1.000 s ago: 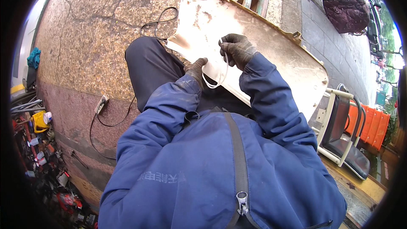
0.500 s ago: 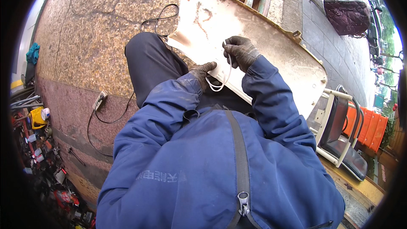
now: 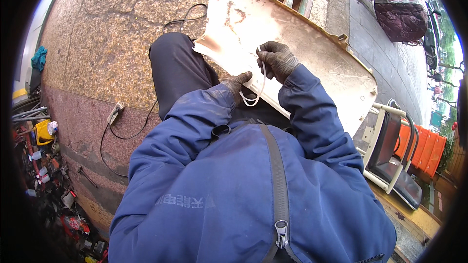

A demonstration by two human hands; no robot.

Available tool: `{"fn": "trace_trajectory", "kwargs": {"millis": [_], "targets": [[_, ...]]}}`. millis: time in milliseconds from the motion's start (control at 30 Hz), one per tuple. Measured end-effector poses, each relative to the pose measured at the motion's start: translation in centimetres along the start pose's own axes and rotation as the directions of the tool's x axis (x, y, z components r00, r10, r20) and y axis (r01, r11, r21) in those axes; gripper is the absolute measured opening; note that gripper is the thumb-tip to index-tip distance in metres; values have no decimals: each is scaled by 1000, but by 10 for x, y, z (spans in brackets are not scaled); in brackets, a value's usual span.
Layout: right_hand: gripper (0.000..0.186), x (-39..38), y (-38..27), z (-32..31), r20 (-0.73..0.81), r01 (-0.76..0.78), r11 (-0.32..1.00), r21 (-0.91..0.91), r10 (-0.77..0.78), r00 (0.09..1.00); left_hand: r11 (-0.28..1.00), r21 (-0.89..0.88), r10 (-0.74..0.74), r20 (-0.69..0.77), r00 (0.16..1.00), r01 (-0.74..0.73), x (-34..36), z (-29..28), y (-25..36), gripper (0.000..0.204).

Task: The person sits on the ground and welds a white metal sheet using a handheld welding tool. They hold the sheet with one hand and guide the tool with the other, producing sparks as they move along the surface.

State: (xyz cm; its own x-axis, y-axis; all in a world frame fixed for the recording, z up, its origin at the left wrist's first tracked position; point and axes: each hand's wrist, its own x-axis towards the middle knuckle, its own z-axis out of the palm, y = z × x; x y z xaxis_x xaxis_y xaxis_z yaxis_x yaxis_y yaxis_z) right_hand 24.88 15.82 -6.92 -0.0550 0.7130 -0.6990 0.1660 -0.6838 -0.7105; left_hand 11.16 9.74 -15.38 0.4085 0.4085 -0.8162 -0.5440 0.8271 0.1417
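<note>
1. The pale, stained panel (image 3: 317, 63) lay aslant in front of the person, its far edge by a slatted wooden bench (image 3: 306, 6), which probably helped support it.
2. Above the panel, the right hand (image 3: 277, 60), in a worn dark glove, had its grip pinched on one end of a white cord (image 3: 263, 75), likely to keep that end under control.
3. The cord curved down in a slack loop over the panel's near edge.
4. At that edge was the left hand (image 3: 236, 85), also gloved, thumb towards the panel, perhaps steadying it or the cord's lower end; I cannot tell what its grip was closed on, if anything.
5. Nearer the person than the panel, the blue jacket (image 3: 224, 185) bore faded chest printing (image 3: 183, 201), upside down from this view.
6. Well left of the panel, any label on the yellow container (image 3: 45, 134) was too small to read.
</note>
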Motion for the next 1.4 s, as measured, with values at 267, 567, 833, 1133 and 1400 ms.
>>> {"fn": "trace_trajectory", "kwargs": {"millis": [267,567,833,1133,1400], "targets": [[12,5,2,-3,-3,10,1000,-17,-10,1000,985,149,-74,-110,991,90,-13,8,5,40],[12,8,4,-4,6,14,999,45,-14,1000,587,800,199,9,980,-127,-16,-15,12,39],[12,11,5,-8,24,39,999,28,-40,999,-445,893,200,169,965,-65,-50,6,31,47],[11,13,4,-4,41,21,1000,9,-21,999,-323,861,247,478,843,-394,-63,19,39,42],[12,16,6,-6,53,19,1000,24,-20,998,-9,929,144,366,919,-369,-36,33,8,49]]}}
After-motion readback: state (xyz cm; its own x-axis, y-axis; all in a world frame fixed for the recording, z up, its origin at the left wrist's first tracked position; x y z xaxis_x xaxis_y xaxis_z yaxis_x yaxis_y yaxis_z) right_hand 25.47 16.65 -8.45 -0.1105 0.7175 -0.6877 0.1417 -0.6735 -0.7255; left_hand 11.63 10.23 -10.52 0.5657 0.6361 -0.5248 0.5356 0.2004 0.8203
